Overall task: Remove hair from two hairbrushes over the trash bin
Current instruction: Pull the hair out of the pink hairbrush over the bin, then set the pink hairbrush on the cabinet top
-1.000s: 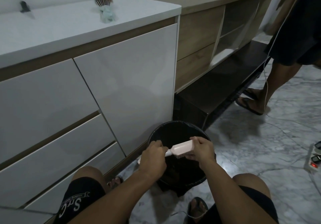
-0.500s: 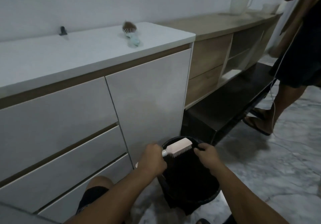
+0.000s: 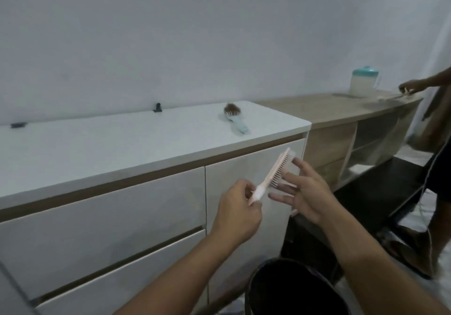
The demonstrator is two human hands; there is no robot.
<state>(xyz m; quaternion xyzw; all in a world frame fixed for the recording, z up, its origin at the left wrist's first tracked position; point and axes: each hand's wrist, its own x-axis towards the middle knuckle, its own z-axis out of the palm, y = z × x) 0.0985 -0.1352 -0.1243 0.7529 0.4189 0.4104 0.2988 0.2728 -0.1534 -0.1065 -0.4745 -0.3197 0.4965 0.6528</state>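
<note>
The counter [image 3: 122, 143] carries the blue brush [image 3: 234, 118], still clogged with hair, at twelve o'clock from the hands; the bin [image 3: 292, 288] sits at six o'clock. Set the pink brush [image 3: 273, 175] down gently there, then fetch the blue one over the bin. The right hand [image 3: 305, 192] is spread wide, fingertips brushing the bristles; the left hand [image 3: 238, 207] pinches the handle.
</note>
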